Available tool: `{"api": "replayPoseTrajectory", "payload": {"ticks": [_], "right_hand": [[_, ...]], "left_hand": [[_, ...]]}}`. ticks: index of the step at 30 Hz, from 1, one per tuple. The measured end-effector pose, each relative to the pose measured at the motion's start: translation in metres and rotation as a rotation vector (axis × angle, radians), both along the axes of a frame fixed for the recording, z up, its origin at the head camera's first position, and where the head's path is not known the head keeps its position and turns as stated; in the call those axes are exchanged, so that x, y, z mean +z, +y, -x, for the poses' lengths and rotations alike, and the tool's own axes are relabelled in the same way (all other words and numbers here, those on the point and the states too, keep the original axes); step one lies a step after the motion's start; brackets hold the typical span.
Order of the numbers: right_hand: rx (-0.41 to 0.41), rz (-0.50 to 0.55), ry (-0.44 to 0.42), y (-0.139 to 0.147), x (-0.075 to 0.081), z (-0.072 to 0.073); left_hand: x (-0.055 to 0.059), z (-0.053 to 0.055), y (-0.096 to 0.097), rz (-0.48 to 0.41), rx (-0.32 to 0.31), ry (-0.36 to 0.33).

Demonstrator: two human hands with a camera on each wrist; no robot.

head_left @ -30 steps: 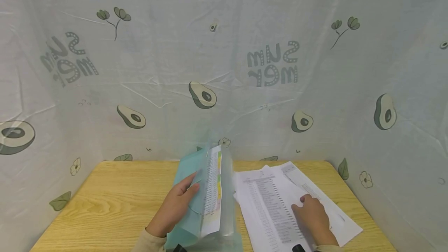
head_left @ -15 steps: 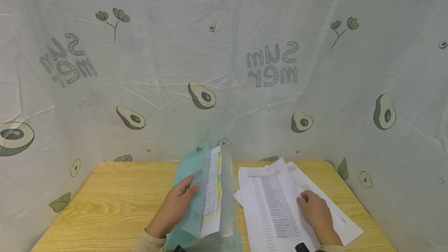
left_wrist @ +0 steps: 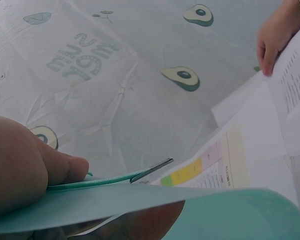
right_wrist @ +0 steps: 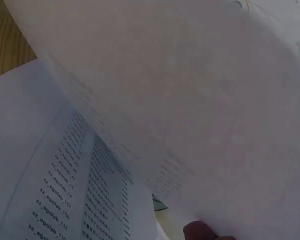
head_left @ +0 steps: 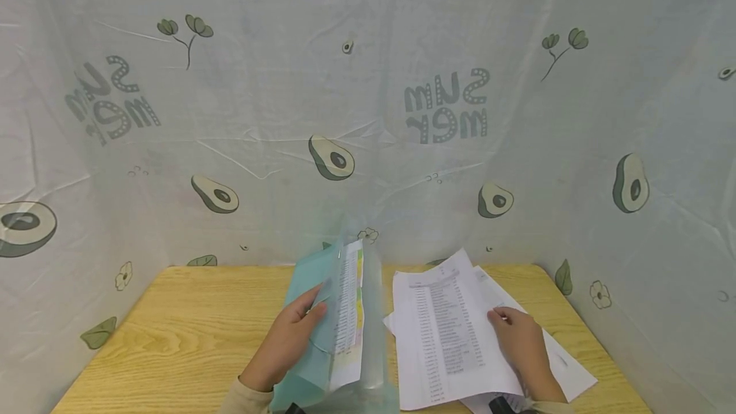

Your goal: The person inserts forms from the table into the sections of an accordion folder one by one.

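My left hand (head_left: 287, 340) grips the upper cover of a translucent teal document folder (head_left: 310, 369), with the thumb on top, holding it partly raised. Inside the folder shows a printed sheet with yellow, green and pink cells (head_left: 349, 324). An elastic cord with a metal tip (left_wrist: 152, 170) lies along the cover in the left wrist view. On the right, my right hand (head_left: 522, 345) pinches the right edge of a white printed sheet (head_left: 445, 331). The sheet is lifted and bowed; its pale back fills much of the right wrist view, above another printed sheet (right_wrist: 35, 165).
More white paper (head_left: 569, 372) lies fanned under the lifted sheet, its corner toward the right table edge. The wooden table (head_left: 172, 337) meets a hanging avocado-print curtain (head_left: 397, 197) at the back and both sides.
The right hand has taken up the top sheet by its right edge and raised it slightly, its far corner rising and near edge coming into view. The left hand and folder have stayed put.
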State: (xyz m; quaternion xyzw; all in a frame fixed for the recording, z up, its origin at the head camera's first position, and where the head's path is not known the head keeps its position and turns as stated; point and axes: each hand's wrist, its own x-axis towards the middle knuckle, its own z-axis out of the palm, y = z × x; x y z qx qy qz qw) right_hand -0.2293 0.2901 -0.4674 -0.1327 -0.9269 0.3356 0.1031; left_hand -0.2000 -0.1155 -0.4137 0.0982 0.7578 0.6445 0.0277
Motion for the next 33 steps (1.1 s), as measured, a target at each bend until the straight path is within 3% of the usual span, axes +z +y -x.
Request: {"api": "replayPoseTrajectory", "payload": {"ticks": [14,25,33], "right_hand": [[-0.059,0.18,0.102,-0.005,0.014,-0.005],[-0.115,0.302,0.136,-0.008,0.016,-0.008],[-0.135,0.322,0.142,-0.011,0.018,-0.008]], "left_hand": [[0.001,-0.002,0.0,0.003,0.003,0.016],[0.001,-0.003,0.001,0.005,0.002,0.019],[0.001,-0.003,0.0,0.003,-0.002,0.014]]}}
